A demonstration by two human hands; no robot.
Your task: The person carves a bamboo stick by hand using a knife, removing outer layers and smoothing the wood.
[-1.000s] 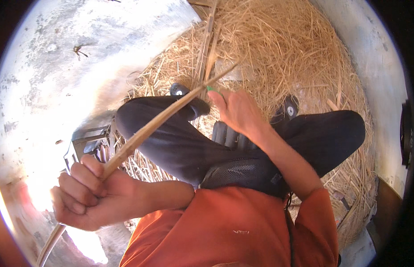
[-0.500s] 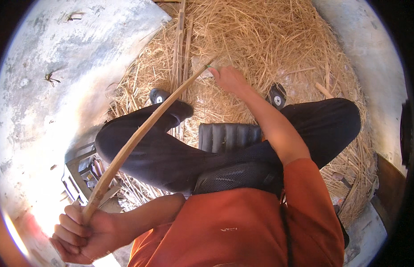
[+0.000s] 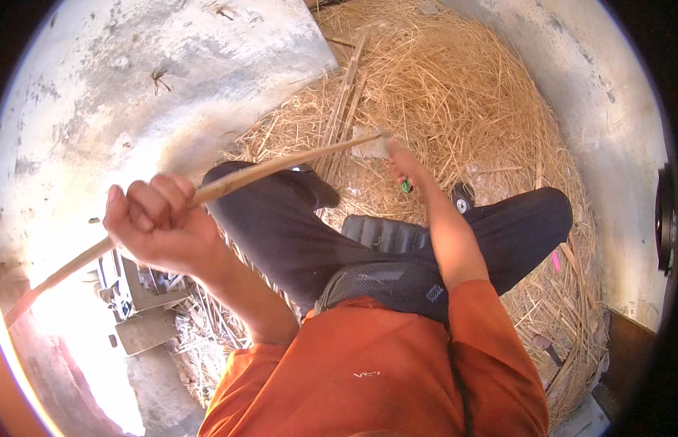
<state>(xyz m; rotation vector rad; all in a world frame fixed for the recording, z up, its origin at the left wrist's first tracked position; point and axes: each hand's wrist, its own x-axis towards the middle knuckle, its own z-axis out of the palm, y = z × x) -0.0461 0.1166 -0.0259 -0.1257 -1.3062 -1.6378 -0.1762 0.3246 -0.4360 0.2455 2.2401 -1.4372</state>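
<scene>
My left hand (image 3: 160,222) is closed around a long, pale wooden strip (image 3: 280,162), gripping it partway along. One end sticks out past the fist toward the lower left; the other tapers away over my left leg. At that far tip is my right hand (image 3: 406,164), its fingers curled round a small green-handled tool (image 3: 406,186). Only a bit of green shows below the fingers. The tool's working end, by the strip's tip, is too blurred to make out, and I cannot tell whether it touches the wood.
Straw (image 3: 455,80) is spread across the floor. Split wooden strips (image 3: 345,105) lie beyond my left foot. A black padded cushion (image 3: 382,234) sits between my legs. Whitish walls (image 3: 229,73) rise left and right. A pink object (image 3: 556,261) lies beside my right knee, a wooden frame (image 3: 146,320) at left.
My left hand has moved up and forward, and its grip is now partway along the strip instead of near the end. My right hand has shifted right and slightly nearer. The view has turned.
</scene>
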